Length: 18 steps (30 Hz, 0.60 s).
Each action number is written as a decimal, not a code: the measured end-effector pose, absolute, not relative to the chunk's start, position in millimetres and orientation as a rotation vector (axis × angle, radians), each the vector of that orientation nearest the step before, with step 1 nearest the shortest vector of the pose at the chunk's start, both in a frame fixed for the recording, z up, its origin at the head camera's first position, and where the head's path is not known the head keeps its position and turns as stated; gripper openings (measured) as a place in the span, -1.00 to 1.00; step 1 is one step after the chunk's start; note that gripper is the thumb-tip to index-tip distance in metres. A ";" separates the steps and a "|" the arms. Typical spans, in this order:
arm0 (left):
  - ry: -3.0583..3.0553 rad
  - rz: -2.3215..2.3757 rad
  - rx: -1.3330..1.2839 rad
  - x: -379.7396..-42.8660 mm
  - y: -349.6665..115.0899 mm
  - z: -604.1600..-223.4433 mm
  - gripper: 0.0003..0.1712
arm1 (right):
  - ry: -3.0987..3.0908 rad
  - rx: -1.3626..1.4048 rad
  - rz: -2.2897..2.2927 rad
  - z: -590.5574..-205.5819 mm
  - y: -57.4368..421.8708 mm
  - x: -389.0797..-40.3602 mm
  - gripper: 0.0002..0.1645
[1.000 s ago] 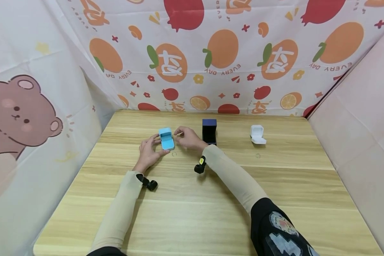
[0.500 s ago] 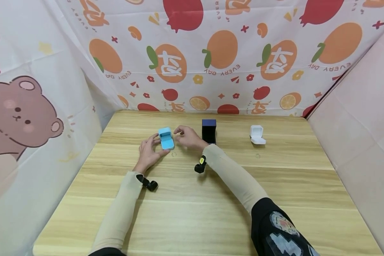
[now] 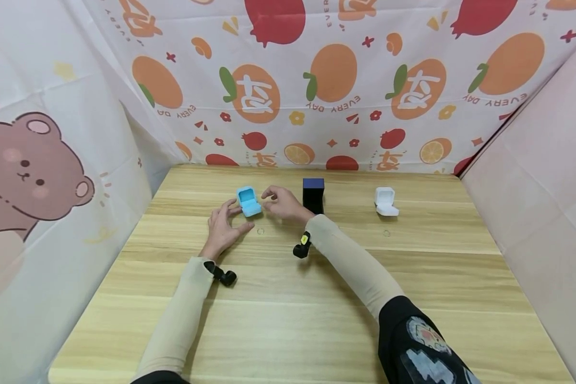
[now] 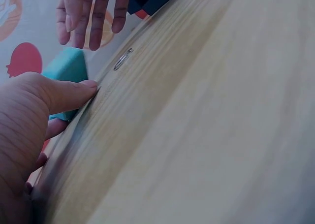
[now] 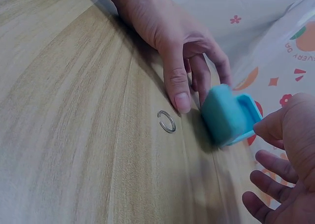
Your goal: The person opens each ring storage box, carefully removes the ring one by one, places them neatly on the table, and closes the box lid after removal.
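A light blue ring box (image 3: 248, 201) with its lid raised stands between my two hands. My left hand (image 3: 223, 229) is at its left side, its fingers by the box and its thumb apart from it. In the right wrist view the box (image 5: 227, 116) is blurred, and the right thumb (image 5: 270, 128) is at the lid's edge; whether it touches I cannot tell. The other fingers of my right hand (image 3: 283, 205) are loosely bent and hold nothing. A thin silver ring (image 5: 167, 121) with a gap in its band lies on the table in front of the box.
To the right of my right hand stands a dark box with a blue top (image 3: 313, 195), its lid raised. Farther right is a white ring box (image 3: 385, 202), also with its lid up. A second ring (image 3: 386, 233) lies before it on the wooden table (image 3: 288, 320).
The light blue box has moved away from me and turned slightly, leaving the left thumb. My right hand has risen a little; the left has barely moved, and the ring lies where it was.
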<state>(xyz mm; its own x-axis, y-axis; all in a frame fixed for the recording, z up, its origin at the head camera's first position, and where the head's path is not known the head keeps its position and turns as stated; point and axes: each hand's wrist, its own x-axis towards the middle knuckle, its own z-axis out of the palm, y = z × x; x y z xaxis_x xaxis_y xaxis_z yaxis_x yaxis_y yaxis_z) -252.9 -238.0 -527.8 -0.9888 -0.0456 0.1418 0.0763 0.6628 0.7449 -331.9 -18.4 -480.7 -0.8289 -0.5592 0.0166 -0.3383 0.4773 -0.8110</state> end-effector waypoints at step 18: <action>-2.742 -1.196 -0.017 -252.5 -237.2 -529.0 0.10 | 2.456 -0.783 -1.296 -480.3 -17.7 -330.3 -0.67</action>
<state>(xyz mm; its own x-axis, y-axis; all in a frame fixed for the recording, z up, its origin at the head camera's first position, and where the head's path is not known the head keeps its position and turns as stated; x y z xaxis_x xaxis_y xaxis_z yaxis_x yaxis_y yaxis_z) -252.5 -237.2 -529.0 -0.9888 -0.0493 0.1412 0.0699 0.6822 0.7278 -330.3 -17.7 -480.3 -0.8223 -0.5686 0.0239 -0.3408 0.4583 -0.8209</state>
